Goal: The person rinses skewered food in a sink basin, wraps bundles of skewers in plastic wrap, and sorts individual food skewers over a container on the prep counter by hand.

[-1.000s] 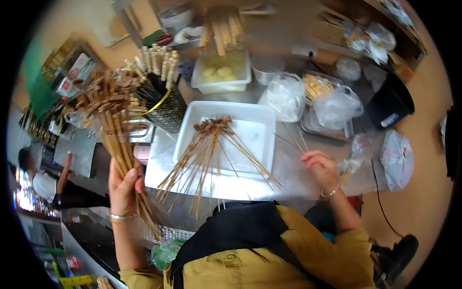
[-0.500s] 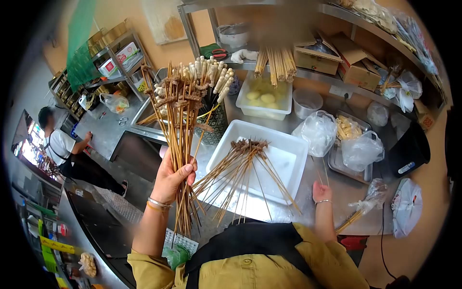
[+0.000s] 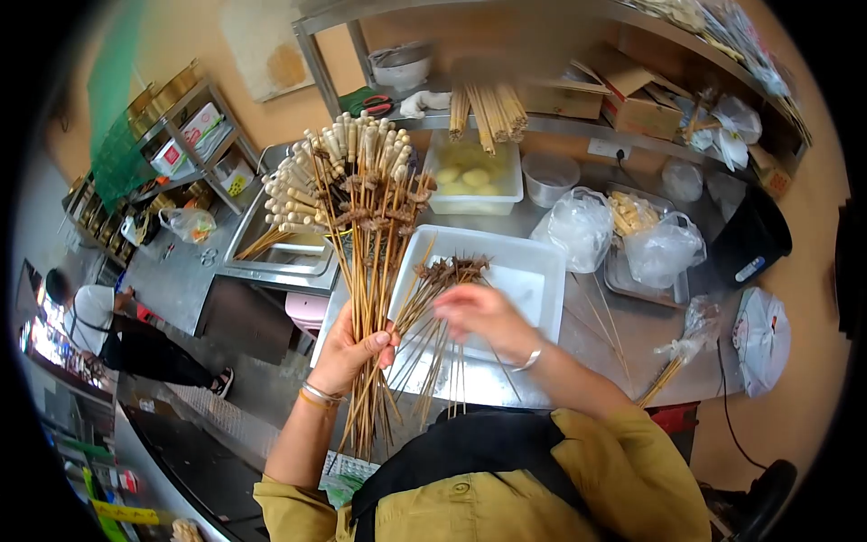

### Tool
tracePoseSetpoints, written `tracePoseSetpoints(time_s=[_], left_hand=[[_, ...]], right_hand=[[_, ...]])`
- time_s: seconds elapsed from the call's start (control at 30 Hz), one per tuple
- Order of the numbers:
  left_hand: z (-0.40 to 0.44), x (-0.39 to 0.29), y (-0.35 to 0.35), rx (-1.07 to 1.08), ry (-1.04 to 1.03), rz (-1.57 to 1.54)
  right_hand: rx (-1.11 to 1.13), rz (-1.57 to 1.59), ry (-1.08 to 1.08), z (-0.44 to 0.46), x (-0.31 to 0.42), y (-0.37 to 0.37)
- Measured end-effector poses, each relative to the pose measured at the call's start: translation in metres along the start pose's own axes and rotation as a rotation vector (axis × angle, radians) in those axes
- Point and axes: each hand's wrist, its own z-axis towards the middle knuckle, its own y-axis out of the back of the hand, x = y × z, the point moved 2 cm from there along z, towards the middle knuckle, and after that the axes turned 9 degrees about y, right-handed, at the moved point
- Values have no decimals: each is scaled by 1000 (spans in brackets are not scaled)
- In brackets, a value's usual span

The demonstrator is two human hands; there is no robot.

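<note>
My left hand (image 3: 354, 350) is closed around a thick bundle of meat skewers (image 3: 368, 262), brown meat at the top and bare sticks below the fist. Over the front of the white plastic tub (image 3: 539, 257), my right hand (image 3: 483, 318) is smeared by motion, so its finger closure is unclear. It is beside more meat skewers (image 3: 456, 268), whose meat ends rest in the tub and whose sticks fan out over its near rim. Behind the held bundle stand many sticks with pale knobbed tips (image 3: 293, 194); their container is mostly hidden.
Two thin sticks (image 3: 612, 330) lie on the steel table to the right. Beyond are a tub of pale round pieces in liquid (image 3: 474, 181), a clear bowl (image 3: 551, 178), plastic bags (image 3: 578, 230) and a black bin (image 3: 751, 237). Another person (image 3: 99, 316) stands far left.
My right hand has left the two sticks at the right, which now lie on the table, and moved left over the tub. The left-hand bundle is now closer to the tub skewers.
</note>
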Motion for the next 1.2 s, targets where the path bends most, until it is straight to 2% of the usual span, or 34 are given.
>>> tracePoseSetpoints(time_s=[0.07,0.17,0.27,0.33,0.37,0.5,0.6,0.67,0.83,1.2], left_hand=[[-3,2,3,69,16,42],[-8,5,6,95,42,13],[-14,9,14,84,52,-21],[-17,13,17,94,70,-27],[-18,14,17,111,84,-25],[-19,13,17,162,114,-30],[-18,17,19,172,122,-40],[-18,18,14,51,112,-84],[-16,20,13,59,105,-56],[-23,25,9,53,110,-23]], right_hand=[[105,77,14,16,-11,-30],[95,60,41,24,-12,-41],[-21,107,101,28,-12,-38],[-241,323,173,34,-4,-35],[-262,384,169,38,0,-38],[-168,326,165,44,-2,-48],[-197,329,186,41,-6,-43],[-209,347,172,39,-7,-42],[-292,384,158,31,-12,-40],[-183,452,204,15,-10,-37]])
